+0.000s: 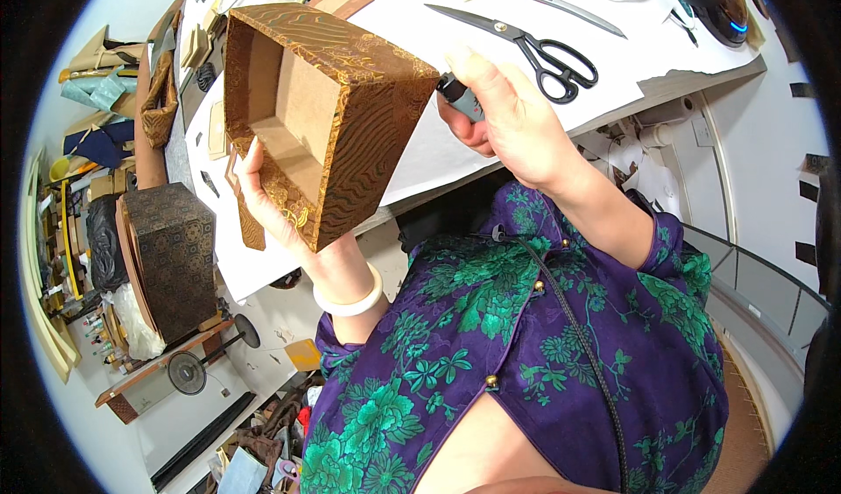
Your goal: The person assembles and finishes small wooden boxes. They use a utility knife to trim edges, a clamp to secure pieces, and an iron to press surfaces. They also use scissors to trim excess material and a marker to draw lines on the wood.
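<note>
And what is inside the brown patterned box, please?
Inside the box, plain tan lining shows. The inner faces of its top and right walls are covered by those walls, and the left hand covers part of the lower edge.

And here's the box [377, 135], dressed in woven, brocade-like cloth with a golden sheen, its lining [307, 113] smooth, matt tan! To the right, a smooth, plastic-looking tool [466, 102]. On the far side, scissors [501, 27] in dark metal over matt white paper [648, 52]. Near, a satiny jacket [491, 319] with shiny, brass-like buttons [491, 381]; a glossy, smooth bangle [350, 306]; and far left, crinkled, translucent plastic, that bag [137, 323]!
</note>
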A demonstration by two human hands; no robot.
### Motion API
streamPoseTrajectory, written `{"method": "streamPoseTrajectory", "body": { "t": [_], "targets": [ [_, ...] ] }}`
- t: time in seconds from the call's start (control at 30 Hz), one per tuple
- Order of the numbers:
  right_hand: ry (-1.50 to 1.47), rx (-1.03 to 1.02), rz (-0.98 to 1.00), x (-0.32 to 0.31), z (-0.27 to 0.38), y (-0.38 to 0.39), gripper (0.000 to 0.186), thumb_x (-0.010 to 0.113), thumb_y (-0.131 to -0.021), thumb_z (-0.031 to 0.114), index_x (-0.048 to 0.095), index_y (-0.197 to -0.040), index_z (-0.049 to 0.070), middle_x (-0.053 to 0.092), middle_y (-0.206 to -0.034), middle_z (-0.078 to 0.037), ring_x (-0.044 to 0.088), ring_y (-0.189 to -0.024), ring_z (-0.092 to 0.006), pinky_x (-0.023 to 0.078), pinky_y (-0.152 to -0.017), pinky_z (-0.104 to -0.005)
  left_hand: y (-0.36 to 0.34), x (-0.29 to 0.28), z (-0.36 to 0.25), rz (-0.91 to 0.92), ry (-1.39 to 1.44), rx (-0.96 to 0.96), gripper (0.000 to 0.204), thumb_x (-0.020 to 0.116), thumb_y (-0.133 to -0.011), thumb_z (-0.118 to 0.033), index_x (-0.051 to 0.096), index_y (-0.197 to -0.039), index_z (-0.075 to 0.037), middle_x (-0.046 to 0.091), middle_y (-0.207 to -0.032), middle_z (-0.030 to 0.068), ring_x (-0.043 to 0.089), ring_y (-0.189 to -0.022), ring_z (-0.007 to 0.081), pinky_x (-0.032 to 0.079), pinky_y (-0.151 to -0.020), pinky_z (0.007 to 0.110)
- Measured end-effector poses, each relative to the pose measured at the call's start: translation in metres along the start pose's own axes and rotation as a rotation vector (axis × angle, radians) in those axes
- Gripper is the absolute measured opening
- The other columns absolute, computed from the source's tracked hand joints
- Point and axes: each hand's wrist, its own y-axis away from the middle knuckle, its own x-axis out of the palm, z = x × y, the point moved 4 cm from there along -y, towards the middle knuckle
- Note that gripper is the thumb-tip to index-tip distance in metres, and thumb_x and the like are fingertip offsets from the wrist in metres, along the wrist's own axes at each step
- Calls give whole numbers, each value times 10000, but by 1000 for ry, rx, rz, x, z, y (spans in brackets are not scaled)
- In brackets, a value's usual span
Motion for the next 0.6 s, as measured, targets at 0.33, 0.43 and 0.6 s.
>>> {"method": "streamPoseTrajectory", "body": {
  "t": [0.33,0.43,0.6],
  "targets": [
    [-98,-31,284,10,-8,-9,658,514,-920,740,478,-708,117,378,-607,60,307,-518,-43,213,-459,-219,-2,-24,11,159,-211,113,371,598,-952,-269,608,-1249,-47,649,-1245,153,637,-1145,273,559,-960,425],
    [-218,-118,365,19,-6,-8,738,367,-926,811,476,-731,108,326,-598,64,280,-528,-54,199,-472,-215,-2,-23,23,120,-223,63,446,477,-1030,-317,530,-1368,-30,568,-1369,188,548,-1270,337,486,-1075,473],
    [-282,158,295,24,6,5,820,120,-1001,752,478,-704,77,329,-564,49,218,-480,-67,190,-445,-236,-2,-34,34,173,-297,33,510,362,-1089,-341,444,-1474,-16,493,-1478,204,455,-1392,379,415,-1181,495]
  ]
}}
